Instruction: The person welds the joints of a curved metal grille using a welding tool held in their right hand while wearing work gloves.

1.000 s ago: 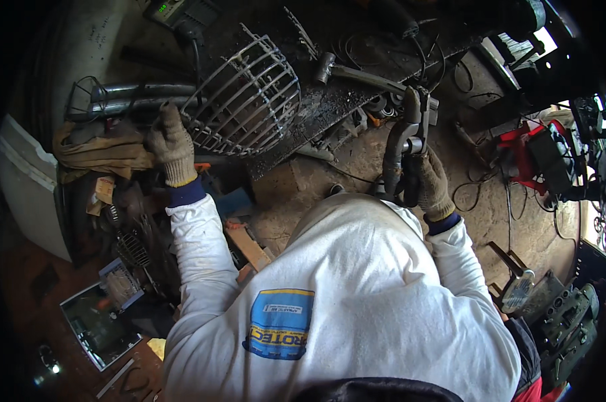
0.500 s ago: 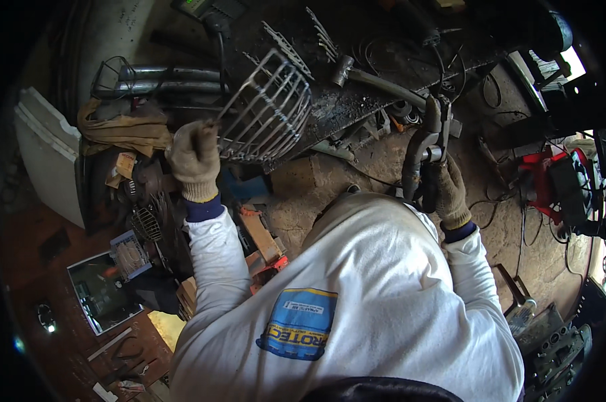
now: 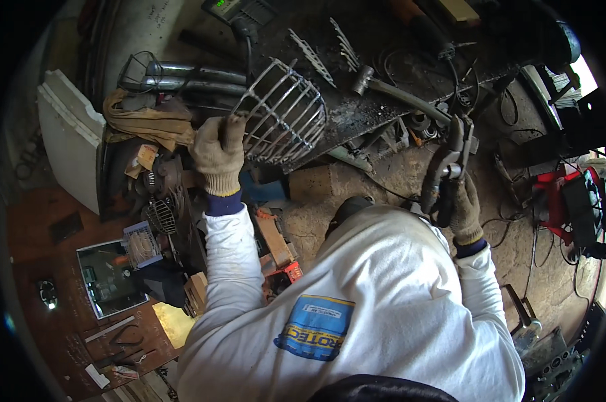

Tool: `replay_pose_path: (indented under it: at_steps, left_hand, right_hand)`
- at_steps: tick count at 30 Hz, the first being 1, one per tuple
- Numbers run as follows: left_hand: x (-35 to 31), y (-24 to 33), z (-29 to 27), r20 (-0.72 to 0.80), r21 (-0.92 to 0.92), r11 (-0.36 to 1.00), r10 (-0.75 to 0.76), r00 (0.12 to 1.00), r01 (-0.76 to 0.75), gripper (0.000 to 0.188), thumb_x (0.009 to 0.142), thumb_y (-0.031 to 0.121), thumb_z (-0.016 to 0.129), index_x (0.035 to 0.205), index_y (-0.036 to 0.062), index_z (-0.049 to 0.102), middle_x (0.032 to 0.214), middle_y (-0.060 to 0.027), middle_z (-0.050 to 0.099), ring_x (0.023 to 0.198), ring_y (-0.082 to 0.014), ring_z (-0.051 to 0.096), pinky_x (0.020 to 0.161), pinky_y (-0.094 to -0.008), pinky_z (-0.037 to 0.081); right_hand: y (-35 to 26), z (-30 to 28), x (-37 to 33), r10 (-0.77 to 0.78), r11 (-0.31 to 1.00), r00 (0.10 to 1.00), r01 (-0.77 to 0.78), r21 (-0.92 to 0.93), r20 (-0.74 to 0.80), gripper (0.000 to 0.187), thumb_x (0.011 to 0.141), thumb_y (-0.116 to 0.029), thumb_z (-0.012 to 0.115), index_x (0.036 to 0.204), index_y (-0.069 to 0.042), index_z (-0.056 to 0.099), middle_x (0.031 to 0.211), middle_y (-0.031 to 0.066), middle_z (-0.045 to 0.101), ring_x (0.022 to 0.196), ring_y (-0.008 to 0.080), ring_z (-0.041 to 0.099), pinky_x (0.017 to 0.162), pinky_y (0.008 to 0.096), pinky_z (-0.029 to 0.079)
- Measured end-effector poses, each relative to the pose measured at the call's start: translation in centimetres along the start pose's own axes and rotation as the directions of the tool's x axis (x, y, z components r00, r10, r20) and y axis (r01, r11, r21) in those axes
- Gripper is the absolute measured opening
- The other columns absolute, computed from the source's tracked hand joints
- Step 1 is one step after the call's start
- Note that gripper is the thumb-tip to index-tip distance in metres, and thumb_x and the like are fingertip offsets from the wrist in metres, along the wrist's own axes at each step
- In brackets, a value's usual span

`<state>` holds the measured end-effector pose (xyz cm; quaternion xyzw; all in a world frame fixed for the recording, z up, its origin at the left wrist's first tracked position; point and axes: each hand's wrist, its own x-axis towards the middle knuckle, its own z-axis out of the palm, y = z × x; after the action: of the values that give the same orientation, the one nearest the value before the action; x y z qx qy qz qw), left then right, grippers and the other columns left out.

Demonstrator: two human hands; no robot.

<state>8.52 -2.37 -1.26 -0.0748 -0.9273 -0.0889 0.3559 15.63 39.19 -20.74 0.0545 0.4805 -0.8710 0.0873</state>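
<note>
A wire cage of welded metal rods (image 3: 286,117), rounded like a basket, sits tilted at the near edge of the dark workbench. My left hand (image 3: 219,153), in a beige knit glove, is closed at the cage's left rim, the fingers pinched together around its edge. Gloved as well, my right hand (image 3: 465,211) wraps the handle of a metal plier-like clamp (image 3: 448,161) with curved jaws, held upright off the bench's near right side. The palm and most fingers of my right hand are hidden behind the tool.
On the bench lie a hammer (image 3: 363,80), slotted metal strips (image 3: 313,57) and a corded power tool (image 3: 427,30). Metal tubes (image 3: 196,77) and a tan cloth (image 3: 145,120) are to the left. Cables and a red-and-black machine (image 3: 557,201) stand at the right.
The whole view has shifted, so the scene appears further right and slightly lower. My left hand has risen slightly against the cage; both hands keep their holds.
</note>
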Motion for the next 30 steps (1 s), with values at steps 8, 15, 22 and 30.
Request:
replay_pose_path:
  at_steps: [8, 15, 22, 30]
  left_hand:
    - [-0.7, -2.3, -0.8, -0.02, -0.552, 0.731, -0.493, 0.87, 0.402, 0.045, 0.096, 0.045, 0.062, 0.082, 0.0022, 0.065, 0.065, -0.001, 0.057, 0.061, -0.0142, 0.052, 0.059, -0.0324, 0.041]
    - [-0.9, -5.2, 0.5, -0.197, -0.59, 0.768, -0.437, 0.878, 0.25, 0.046, 0.093, 0.046, 0.065, 0.084, 0.0012, 0.066, 0.076, -0.0038, 0.064, 0.074, -0.0141, 0.057, 0.07, -0.0318, 0.046]
    - [-1.4, -9.5, 1.7, -0.193, -0.624, 0.746, -0.434, 0.88, 0.231, 0.048, 0.092, 0.048, 0.063, 0.083, 0.0015, 0.066, 0.078, -0.0053, 0.066, 0.073, -0.016, 0.06, 0.069, -0.0327, 0.047]
    - [-0.8, -10.5, 2.7, 0.027, -0.816, 0.462, -0.57, 0.821, 0.348, 0.044, 0.097, 0.044, 0.058, 0.095, 0.0013, 0.064, 0.072, -0.0041, 0.064, 0.063, -0.0139, 0.061, 0.054, -0.0276, 0.048]
  right_hand:
    - [-0.5, 0.0, -0.4, -0.08, 0.995, 0.997, 0.078, -0.062, -0.025, 0.047, 0.103, -0.04, 0.057, 0.133, -0.005, 0.054, 0.1, 0.0027, 0.065, 0.08, 0.0108, 0.063, 0.068, 0.0246, 0.052]
    - [1.1, 3.1, 0.3, -0.109, 0.993, 0.991, 0.105, -0.054, -0.076, 0.049, 0.101, -0.043, 0.058, 0.132, -0.005, 0.055, 0.098, 0.0018, 0.065, 0.079, 0.0102, 0.062, 0.067, 0.0244, 0.051]
    - [1.8, 6.8, -0.4, -0.094, 0.994, 0.988, 0.085, -0.072, -0.123, 0.05, 0.1, -0.043, 0.06, 0.133, -0.005, 0.055, 0.094, 0.0014, 0.065, 0.077, 0.0101, 0.063, 0.066, 0.0236, 0.051]
    - [3.6, 7.2, -1.0, -0.1, 0.989, 0.986, 0.085, -0.121, -0.131, 0.05, 0.1, -0.042, 0.06, 0.134, -0.005, 0.054, 0.098, 0.0024, 0.065, 0.079, 0.0108, 0.063, 0.067, 0.0246, 0.052]
